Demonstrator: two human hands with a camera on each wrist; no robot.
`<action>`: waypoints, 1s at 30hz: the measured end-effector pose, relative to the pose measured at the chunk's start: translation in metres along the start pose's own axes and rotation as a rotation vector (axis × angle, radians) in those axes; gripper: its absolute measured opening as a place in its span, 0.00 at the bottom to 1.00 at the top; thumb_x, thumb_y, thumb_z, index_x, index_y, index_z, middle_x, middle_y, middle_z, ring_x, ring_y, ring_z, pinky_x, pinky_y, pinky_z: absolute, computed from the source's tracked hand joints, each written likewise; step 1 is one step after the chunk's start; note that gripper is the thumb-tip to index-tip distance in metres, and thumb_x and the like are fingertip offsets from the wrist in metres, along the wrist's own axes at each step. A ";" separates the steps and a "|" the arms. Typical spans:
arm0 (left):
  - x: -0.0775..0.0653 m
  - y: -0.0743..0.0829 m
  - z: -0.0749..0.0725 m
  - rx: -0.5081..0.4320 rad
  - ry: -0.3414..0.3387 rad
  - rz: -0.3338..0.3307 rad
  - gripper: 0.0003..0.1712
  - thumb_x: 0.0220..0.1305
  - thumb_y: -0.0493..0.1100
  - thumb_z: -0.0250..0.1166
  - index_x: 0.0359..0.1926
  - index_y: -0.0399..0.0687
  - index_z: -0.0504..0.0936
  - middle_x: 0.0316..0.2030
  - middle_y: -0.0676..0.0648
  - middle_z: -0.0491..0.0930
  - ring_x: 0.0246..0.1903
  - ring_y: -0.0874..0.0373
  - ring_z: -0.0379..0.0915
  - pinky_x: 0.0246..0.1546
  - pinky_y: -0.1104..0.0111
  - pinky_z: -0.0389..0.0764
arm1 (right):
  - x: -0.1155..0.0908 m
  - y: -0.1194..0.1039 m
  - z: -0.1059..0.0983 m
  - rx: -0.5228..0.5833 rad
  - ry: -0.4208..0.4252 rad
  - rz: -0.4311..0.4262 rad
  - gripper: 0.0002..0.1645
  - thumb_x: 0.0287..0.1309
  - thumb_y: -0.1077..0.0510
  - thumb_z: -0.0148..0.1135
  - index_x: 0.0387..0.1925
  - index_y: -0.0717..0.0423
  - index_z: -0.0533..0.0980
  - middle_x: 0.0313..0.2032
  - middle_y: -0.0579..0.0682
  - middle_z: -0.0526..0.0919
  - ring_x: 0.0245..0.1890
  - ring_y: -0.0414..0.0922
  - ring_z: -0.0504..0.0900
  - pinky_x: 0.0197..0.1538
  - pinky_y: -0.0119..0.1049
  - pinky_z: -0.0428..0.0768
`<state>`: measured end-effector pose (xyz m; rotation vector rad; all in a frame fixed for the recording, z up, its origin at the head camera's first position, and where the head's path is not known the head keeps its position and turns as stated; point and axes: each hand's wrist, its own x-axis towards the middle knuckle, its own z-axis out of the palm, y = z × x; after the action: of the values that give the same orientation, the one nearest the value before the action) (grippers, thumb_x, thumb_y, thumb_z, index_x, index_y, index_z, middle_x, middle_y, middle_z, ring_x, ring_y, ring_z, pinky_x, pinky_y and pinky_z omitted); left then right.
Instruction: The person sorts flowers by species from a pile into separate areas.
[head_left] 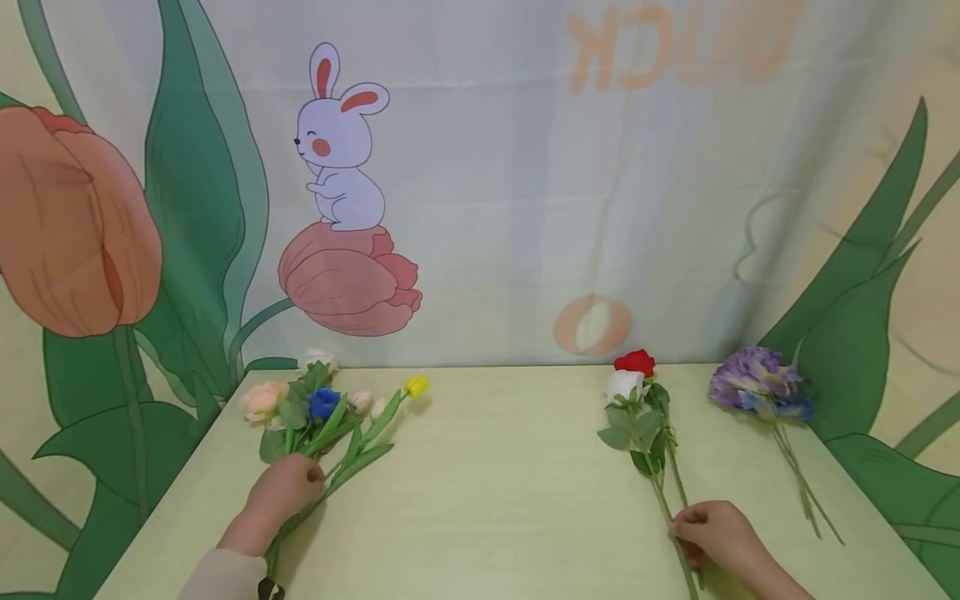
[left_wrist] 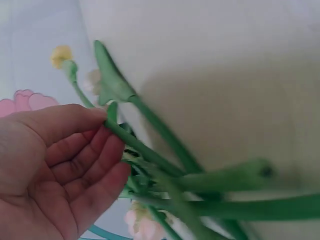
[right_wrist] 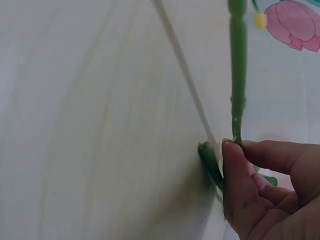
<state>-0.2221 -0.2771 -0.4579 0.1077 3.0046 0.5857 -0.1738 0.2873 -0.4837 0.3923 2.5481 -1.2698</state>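
Note:
On the left of the table, my left hand (head_left: 288, 487) pinches the stem of a yellow tulip (head_left: 417, 386) between thumb and fingertips. Around it lie a blue flower (head_left: 323, 405), a peach flower (head_left: 264, 402) and pale tulip buds (head_left: 361, 403), their stems crossing beneath the hand. Over on the right, my right hand (head_left: 720, 533) holds the green stem (right_wrist: 239, 75) of a white rose (head_left: 624, 385) between thumb and index finger. A red rose (head_left: 636, 362) lies directly behind the white one, its stem running beside the same hand.
Purple and blue flowers (head_left: 753, 379) with thin stems lie near the right edge of the pale yellow table (head_left: 495, 483). A white flower (head_left: 318, 358) rests at the back left. Behind the table hangs a printed curtain (head_left: 487, 183) with a rabbit and tulips.

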 end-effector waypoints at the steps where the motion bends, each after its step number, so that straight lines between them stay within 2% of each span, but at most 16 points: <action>1: 0.000 0.000 -0.002 -0.016 0.006 0.001 0.08 0.63 0.34 0.66 0.40 0.36 0.88 0.39 0.38 0.88 0.38 0.46 0.84 0.42 0.50 0.84 | 0.000 0.000 0.000 -0.006 -0.002 0.003 0.10 0.63 0.63 0.65 0.40 0.70 0.82 0.26 0.50 0.84 0.25 0.41 0.81 0.31 0.36 0.86; 5: -0.002 0.005 -0.010 -0.075 0.036 0.023 0.11 0.65 0.34 0.65 0.45 0.32 0.87 0.43 0.34 0.88 0.44 0.38 0.84 0.46 0.47 0.85 | 0.001 -0.001 -0.001 -0.036 -0.007 0.004 0.09 0.64 0.62 0.65 0.38 0.68 0.83 0.23 0.50 0.82 0.23 0.42 0.81 0.30 0.37 0.85; 14: -0.007 0.031 -0.026 -0.204 0.142 0.039 0.12 0.67 0.35 0.65 0.47 0.30 0.86 0.42 0.35 0.88 0.43 0.42 0.85 0.43 0.53 0.86 | -0.004 -0.009 -0.001 -0.215 0.017 -0.088 0.06 0.64 0.62 0.65 0.34 0.63 0.82 0.19 0.49 0.80 0.20 0.43 0.78 0.29 0.37 0.78; 18: -0.013 0.050 -0.031 -0.309 0.165 0.038 0.12 0.67 0.37 0.66 0.46 0.33 0.87 0.42 0.36 0.89 0.42 0.45 0.86 0.42 0.56 0.87 | -0.009 -0.024 -0.005 -0.198 0.036 -0.140 0.07 0.65 0.62 0.64 0.37 0.65 0.81 0.25 0.50 0.83 0.22 0.43 0.80 0.29 0.37 0.79; 22: -0.016 0.069 -0.032 -0.438 0.157 0.025 0.13 0.67 0.38 0.66 0.48 0.33 0.87 0.42 0.36 0.89 0.39 0.49 0.87 0.40 0.61 0.88 | -0.013 -0.049 -0.005 -0.179 0.064 -0.204 0.09 0.66 0.60 0.64 0.39 0.64 0.82 0.28 0.52 0.85 0.25 0.44 0.82 0.30 0.38 0.82; 30: -0.016 0.101 -0.027 -0.599 0.151 0.037 0.12 0.67 0.37 0.67 0.47 0.33 0.87 0.40 0.37 0.89 0.36 0.55 0.86 0.40 0.63 0.88 | -0.020 -0.088 0.013 -0.098 0.078 -0.338 0.09 0.66 0.58 0.66 0.40 0.61 0.83 0.31 0.52 0.88 0.28 0.44 0.85 0.32 0.35 0.84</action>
<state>-0.2028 -0.1945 -0.3941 0.0815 2.8142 1.5179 -0.1847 0.2234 -0.4191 -0.0132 2.8173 -1.2485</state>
